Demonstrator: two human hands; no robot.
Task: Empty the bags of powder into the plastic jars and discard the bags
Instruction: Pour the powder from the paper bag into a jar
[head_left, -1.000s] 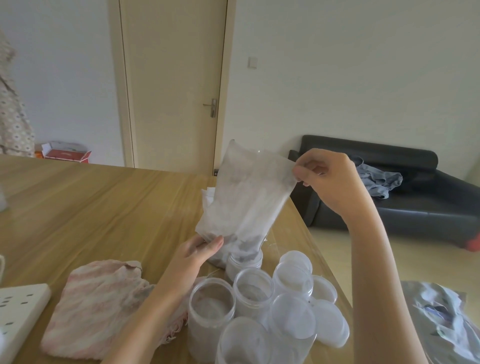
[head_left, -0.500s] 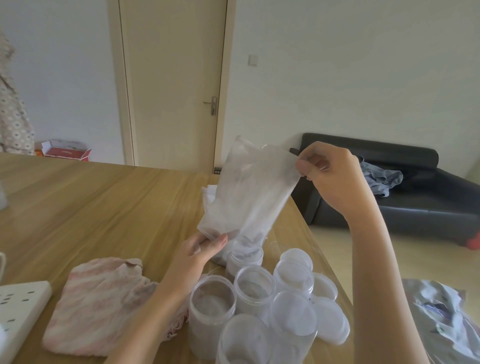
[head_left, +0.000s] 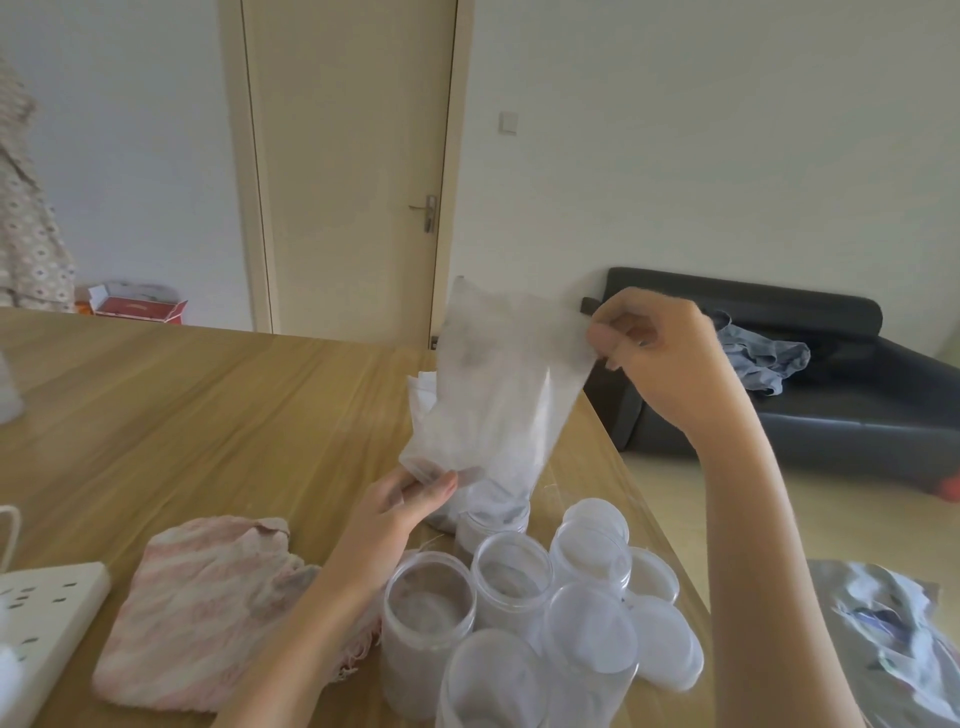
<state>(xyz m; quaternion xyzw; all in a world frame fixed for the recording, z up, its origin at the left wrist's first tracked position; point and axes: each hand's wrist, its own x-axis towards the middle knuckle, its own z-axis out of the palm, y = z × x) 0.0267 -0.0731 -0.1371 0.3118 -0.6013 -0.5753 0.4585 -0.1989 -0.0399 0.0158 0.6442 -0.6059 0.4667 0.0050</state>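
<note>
Plastic bag (head_left: 498, 400) a little higher than before, pinched by right hand (head_left: 660, 358) and left hand (head_left: 400, 506).

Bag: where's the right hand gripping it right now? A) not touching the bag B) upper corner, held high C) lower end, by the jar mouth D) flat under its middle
B: the right hand pinches the upper corner of the bag and holds it up, while the left hand holds the lower end over a jar.
</note>
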